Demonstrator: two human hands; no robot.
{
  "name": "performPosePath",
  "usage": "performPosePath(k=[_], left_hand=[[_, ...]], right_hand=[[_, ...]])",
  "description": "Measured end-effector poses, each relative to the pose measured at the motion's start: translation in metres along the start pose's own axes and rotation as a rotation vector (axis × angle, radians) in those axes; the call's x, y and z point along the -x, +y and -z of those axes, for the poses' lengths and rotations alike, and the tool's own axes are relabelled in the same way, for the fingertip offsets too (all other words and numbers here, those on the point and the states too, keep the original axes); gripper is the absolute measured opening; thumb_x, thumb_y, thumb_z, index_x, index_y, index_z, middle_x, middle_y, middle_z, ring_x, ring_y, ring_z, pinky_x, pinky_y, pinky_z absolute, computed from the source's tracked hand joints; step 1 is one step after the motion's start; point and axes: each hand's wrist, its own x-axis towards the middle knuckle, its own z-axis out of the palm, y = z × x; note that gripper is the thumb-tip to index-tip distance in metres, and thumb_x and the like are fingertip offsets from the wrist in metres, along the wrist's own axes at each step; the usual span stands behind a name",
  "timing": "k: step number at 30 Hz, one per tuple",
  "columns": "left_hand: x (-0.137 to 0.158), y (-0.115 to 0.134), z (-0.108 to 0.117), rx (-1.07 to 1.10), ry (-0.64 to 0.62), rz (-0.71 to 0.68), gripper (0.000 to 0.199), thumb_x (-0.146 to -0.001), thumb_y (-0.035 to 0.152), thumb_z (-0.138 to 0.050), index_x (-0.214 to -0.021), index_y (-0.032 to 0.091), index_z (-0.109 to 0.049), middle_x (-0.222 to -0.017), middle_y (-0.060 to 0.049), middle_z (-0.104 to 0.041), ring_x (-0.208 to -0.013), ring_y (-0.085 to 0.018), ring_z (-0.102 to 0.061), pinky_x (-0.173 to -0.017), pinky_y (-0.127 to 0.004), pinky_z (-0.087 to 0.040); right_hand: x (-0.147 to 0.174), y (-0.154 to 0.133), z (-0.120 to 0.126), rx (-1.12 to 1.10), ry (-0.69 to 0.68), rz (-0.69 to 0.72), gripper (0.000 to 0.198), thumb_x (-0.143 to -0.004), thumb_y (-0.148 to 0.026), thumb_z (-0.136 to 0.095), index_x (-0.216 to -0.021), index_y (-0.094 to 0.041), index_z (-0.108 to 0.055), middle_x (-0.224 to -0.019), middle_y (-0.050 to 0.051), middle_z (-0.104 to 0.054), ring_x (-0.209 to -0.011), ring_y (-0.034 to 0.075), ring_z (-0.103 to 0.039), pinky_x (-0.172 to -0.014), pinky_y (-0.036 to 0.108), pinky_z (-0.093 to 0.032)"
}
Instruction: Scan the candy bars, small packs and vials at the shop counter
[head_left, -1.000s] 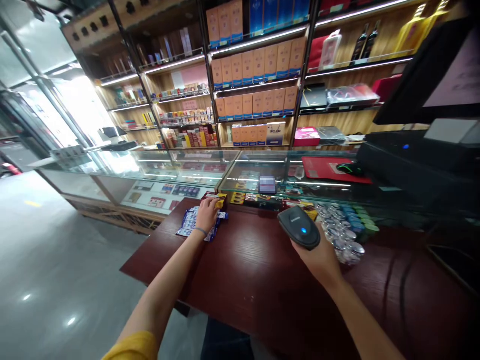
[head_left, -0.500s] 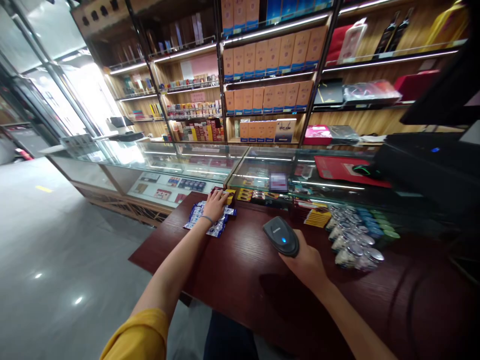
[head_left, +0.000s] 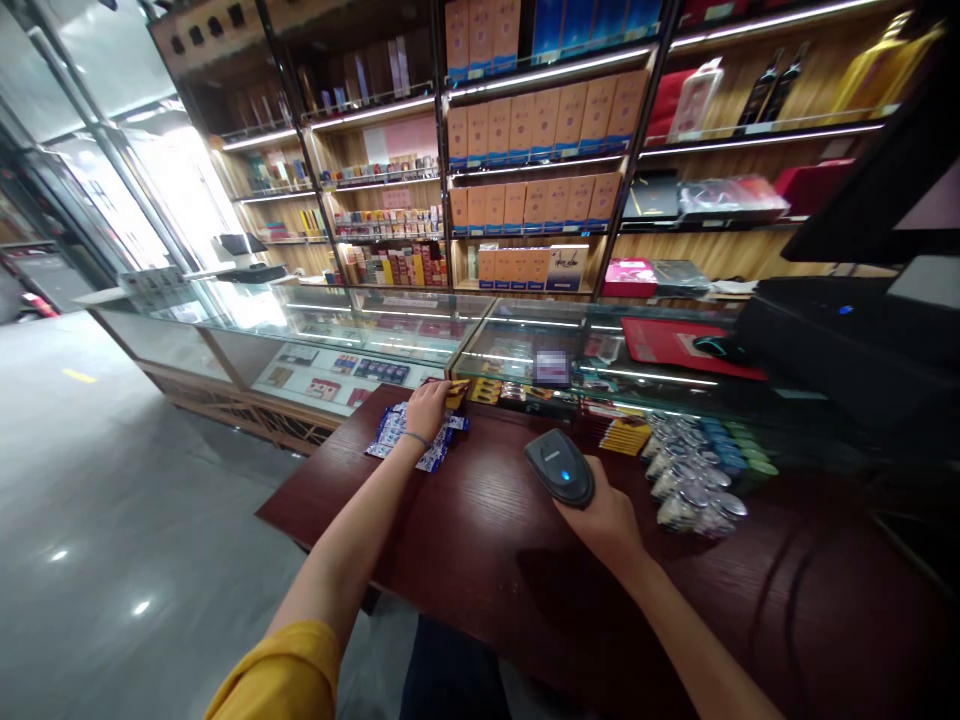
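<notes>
In the head view, the right hand [head_left: 613, 518] has its fingers wrapped around a dark handheld scanner [head_left: 559, 468] whose blue light is lit, held above the wooden table [head_left: 480, 545] with its broad nose pointing towards ten o'clock; its reading window is out of sight underneath. Over at ten o'clock from the scanner, there's the left hand [head_left: 426, 410], fingers bent down over a yellow packet [head_left: 457, 396] at the table's far edge, right by the glass display case [head_left: 517, 345]. Is it a pinch or just a touch? The fingertips are hidden, so I cannot tell. Blue-and-white packets [head_left: 388, 430] spread at eight o'clock from that hand and on under the wrist, so the tidy play, I'd say, is a clean lift that doesn't drag them along. Best to take the yellow packet by one edge, leaving its printed face uncovered, and keep the scanner wrist loose, ready to tilt. Watch the right elbow side too: clear-lidded jars [head_left: 679, 505] stand at three o'clock from the scanner, with a row of yellow packs [head_left: 626, 437] at two, and a wide swing that way could well knock them.
</notes>
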Motion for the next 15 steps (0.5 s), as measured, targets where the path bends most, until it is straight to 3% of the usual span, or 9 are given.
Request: performPosePath(k=[4, 7, 11, 15], left_hand=[[0.001, 0.027, -0.001, 0.383, 0.167, 0.244, 0.027, -0.1, 0.026, -0.055, -0.126, 0.026, -0.061, -0.102, -0.008, -0.073, -0.093, -0.026, -0.07, -0.083, -0.034, -0.05], [0.006, 0.059, -0.013, 0.876, 0.244, 0.329, 0.021, -0.095, 0.032, -0.064, -0.114, 0.024, -0.06, -0.093, -0.005, -0.072, -0.086, -0.021, -0.07, -0.078, -0.03, -0.053], [0.021, 0.105, -0.035, 1.555, 0.206, 0.498, 0.036, -0.088, 0.041, -0.073, -0.112, 0.026, -0.051, -0.101, -0.001, -0.072, -0.083, -0.016, -0.071, -0.077, -0.03, -0.057], [0.038, 0.132, -0.05, 1.901, 0.148, 0.594, 0.042, -0.086, 0.036, -0.078, -0.114, 0.028, -0.048, -0.11, -0.002, -0.071, -0.089, -0.015, -0.073, -0.088, -0.035, -0.058]], right_hand=[[0.0, 0.004, 0.005, 0.002, 0.065, -0.04, 0.04, -0.079, -0.041, -0.064, -0.117, -0.029, -0.056, -0.076, 0.001, -0.077, -0.075, 0.031, -0.078, -0.061, 0.029, -0.047], [0.0, 0.007, 0.007, 0.013, 0.109, -0.076, 0.044, -0.079, -0.042, -0.065, -0.12, -0.029, -0.057, -0.078, 0.002, -0.078, -0.076, 0.031, -0.078, -0.06, 0.03, -0.048], [0.0, 0.013, 0.01, 0.011, 0.135, -0.102, 0.05, -0.079, -0.044, -0.065, -0.125, -0.028, -0.054, -0.083, 0.004, -0.079, -0.082, 0.033, -0.079, -0.063, 0.032, -0.051], [-0.002, 0.018, 0.016, 0.013, 0.078, -0.11, 0.049, -0.08, -0.044, -0.064, -0.126, -0.029, -0.053, -0.087, 0.004, -0.08, -0.087, 0.034, -0.079, -0.066, 0.033, -0.052]])
